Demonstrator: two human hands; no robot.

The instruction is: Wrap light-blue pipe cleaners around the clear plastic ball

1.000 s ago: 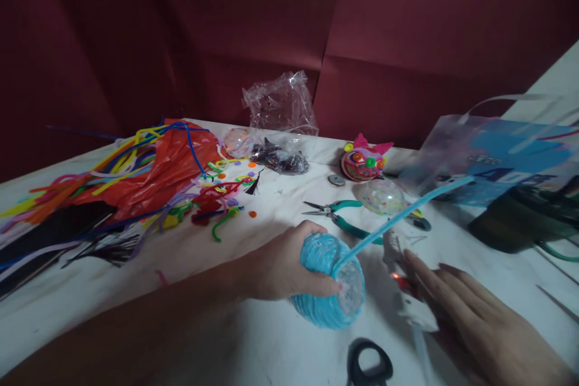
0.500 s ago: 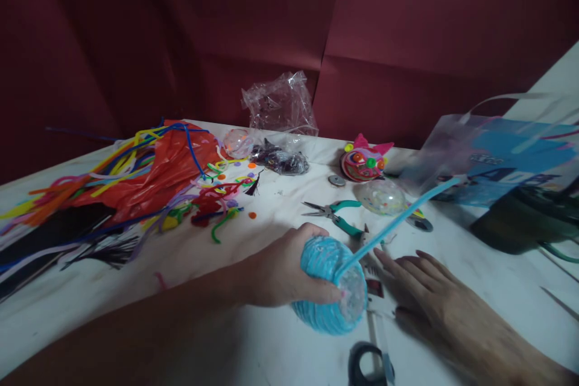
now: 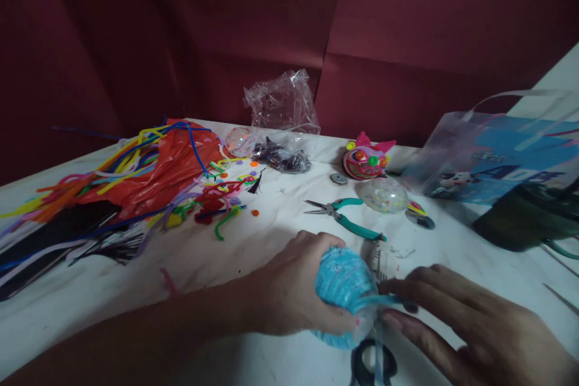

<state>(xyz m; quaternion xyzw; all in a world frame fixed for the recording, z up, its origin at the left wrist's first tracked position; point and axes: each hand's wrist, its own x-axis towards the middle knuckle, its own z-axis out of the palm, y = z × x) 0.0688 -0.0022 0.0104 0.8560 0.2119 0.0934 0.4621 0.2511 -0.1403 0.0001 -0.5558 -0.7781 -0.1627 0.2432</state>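
My left hand is wrapped round a ball wound with light blue fuzzy stem, its thumb pressed on a clear bare patch at the lower right. A light blue strand runs rightward from the ball. The fingertips of my right hand meet around that strand, thumb below and index finger above, just right of the ball. Black-handled scissors lie partly hidden beneath the ball.
Green-handled pliers lie beyond the ball, near a clear dome. A pink decorated ball sits behind. Colourful stems and a red bag spread left; a blue-printed bag and dark green cup stand right.
The ball and my left hand have shifted right and slightly down. My right hand has risen from lying flat and closed on the strand, which has swung down from its upright slant.
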